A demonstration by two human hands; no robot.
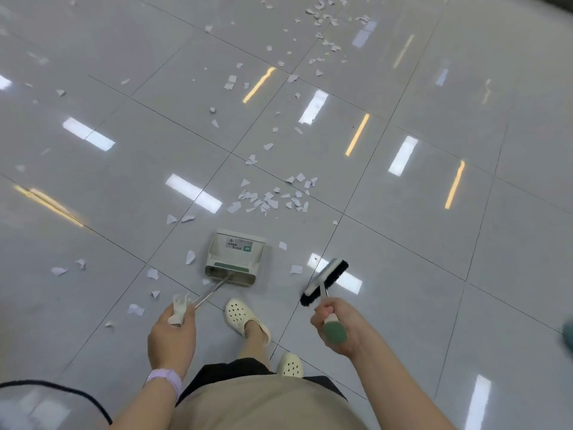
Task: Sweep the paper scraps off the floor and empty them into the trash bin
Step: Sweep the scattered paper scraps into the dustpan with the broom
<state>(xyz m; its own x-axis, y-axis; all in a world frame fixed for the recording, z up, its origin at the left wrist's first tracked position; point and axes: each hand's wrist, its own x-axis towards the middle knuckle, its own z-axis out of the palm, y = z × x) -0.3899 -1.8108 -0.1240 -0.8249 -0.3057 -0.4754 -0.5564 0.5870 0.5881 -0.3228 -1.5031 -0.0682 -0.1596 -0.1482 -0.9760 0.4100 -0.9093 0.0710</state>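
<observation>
ahead, paper scraps beyond dustpan in left hand's grip, broom in right hand's

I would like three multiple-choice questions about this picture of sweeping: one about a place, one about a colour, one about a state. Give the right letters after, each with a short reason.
1. Where does the dustpan stand?
A. on the floor ahead of the forward shoe
B. on a chair
C. inside a bin

2. What colour is the grip of the broom?
A. red
B. green
C. yellow

3. What is the state of the dustpan?
A. heaped with scraps
B. upside down
C. no scraps visible in it

Answers:
1 A: it sits on the tile floor just beyond the cream shoe.
2 B: the grip in the right hand is green.
3 C: the paper scraps lie on the tiles beyond it; the left hand holds its handle.
</observation>
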